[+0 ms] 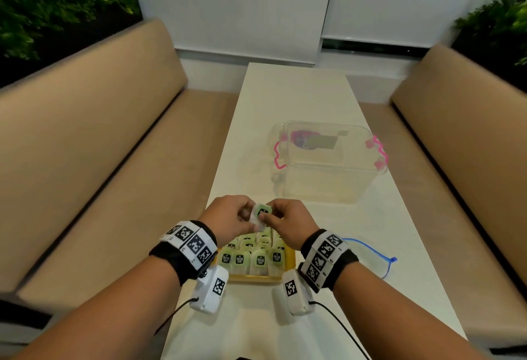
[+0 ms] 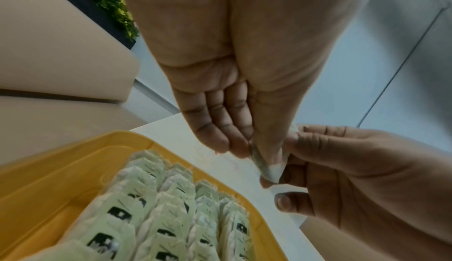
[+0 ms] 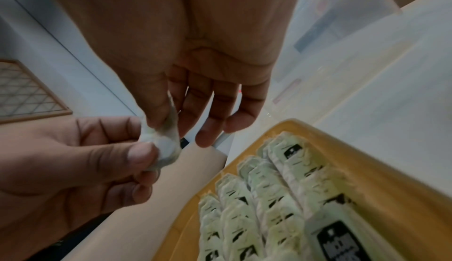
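Both hands hold one small pale-green tea bag above the far end of a yellow tray. My left hand pinches its left side between thumb and fingers; my right hand pinches its right side. The left wrist view shows the tea bag squeezed between my left thumb and the right hand's fingers. From the right wrist, the tea bag looks crumpled between both thumbs. The tray holds several rows of standing tea bags with black-and-green labels.
A clear plastic box with pink latches stands open further along the white table. A clear zip bag with a blue seal lies right of the tray. Tan benches flank the table on both sides.
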